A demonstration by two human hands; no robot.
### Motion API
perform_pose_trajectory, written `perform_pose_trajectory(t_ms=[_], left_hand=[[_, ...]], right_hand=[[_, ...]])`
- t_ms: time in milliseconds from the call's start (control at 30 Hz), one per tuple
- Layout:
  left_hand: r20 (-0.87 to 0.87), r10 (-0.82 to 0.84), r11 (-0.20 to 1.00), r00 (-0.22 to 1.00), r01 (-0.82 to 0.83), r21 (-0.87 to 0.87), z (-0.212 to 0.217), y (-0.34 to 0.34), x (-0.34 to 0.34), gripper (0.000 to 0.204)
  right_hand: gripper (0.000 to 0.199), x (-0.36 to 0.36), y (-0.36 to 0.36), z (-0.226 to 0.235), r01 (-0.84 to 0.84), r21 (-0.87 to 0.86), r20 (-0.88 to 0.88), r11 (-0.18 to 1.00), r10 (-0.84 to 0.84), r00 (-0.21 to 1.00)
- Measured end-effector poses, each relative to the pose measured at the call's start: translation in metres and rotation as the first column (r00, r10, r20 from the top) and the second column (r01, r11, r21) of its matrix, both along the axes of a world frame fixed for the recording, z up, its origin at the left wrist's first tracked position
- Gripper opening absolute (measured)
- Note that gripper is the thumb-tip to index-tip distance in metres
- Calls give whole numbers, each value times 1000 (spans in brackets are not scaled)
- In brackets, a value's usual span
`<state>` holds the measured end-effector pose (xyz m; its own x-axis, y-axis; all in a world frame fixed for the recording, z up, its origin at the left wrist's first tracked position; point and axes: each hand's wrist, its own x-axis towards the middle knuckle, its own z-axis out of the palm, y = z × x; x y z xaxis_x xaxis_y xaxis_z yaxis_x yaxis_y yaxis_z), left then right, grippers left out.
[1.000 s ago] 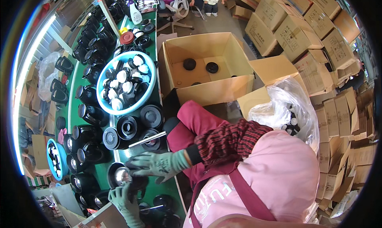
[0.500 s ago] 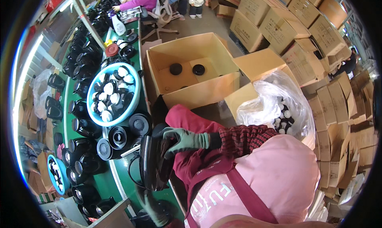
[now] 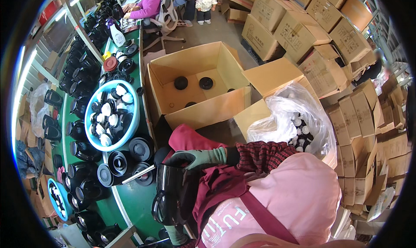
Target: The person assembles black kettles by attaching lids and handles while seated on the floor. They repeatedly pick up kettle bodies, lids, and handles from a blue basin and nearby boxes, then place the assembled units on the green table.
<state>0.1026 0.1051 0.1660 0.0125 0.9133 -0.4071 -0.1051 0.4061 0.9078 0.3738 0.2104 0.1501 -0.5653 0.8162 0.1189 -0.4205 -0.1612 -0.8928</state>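
A glossy black jug body lies tilted over my lap, at the near edge of the green table. My right hand, in a grey-green glove, grips its upper end from above. My left hand, also gloved, shows only partly under the jug's lower end and seems to hold it there. A thin metal rod rests on black lids just left of the jug.
An open cardboard box with a few black discs stands ahead. A light blue basin holds black and white caps among many black jugs. A clear plastic bag of caps sits right, cartons behind. Another person sits far back.
Both hands were at black parts on the table a second ago. They have since brought the black jug off the table toward my lap, the right hand now on its top.
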Motion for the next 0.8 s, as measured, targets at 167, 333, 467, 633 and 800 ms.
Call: perform_pose_trajectory(t_ms=[167, 333, 467, 633, 800], left_hand=[[-20, 19, 999, 1000, -19, -41, -2, -11, 12, 51], [-62, 46, 997, 997, -50, -59, 0, -13, 9, 52], [-87, 63, 996, 994, -69, -64, 2, -13, 2, 53], [-80, 20, 997, 997, -25, -68, 1, -2, 1, 53], [-83, -14, 998, 996, 8, -63, 1, 7, -1, 54]], right_hand=[[62, 10, -8, -5, 65, 103, 77, 993, -73, 994], [60, 26, -11, -44, 29, 220, 207, 975, -76, 975], [63, 43, -18, -30, -42, 43, 182, 998, 33, 983], [68, 46, -15, -39, 10, 127, 188, 992, -34, 982], [50, 40, -14, -21, -53, -80, 83, 995, 60, 995]])
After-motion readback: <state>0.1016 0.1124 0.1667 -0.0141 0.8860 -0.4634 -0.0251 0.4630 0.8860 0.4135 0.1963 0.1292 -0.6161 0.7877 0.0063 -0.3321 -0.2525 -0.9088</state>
